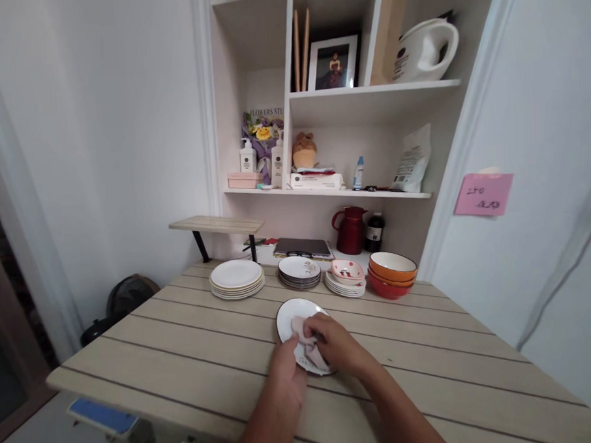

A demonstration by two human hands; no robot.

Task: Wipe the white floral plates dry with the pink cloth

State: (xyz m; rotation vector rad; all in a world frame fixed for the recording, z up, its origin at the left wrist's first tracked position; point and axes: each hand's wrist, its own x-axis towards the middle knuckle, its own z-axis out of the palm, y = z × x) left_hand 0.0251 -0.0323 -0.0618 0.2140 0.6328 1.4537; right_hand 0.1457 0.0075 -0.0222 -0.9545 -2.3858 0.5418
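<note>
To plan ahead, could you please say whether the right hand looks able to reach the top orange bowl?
Probably yes: nothing seems to stand between the right hand and the top orange bowl, though that hand grips a cloth.

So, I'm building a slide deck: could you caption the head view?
Left hand holding a plate, right hand holding a cloth against it, stacked plates and bowls behind.

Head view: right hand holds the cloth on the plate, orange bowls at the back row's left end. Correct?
No: the head view shows the orange bowls at the back row's right end. The right hand does hold the cloth on the plate.
</note>
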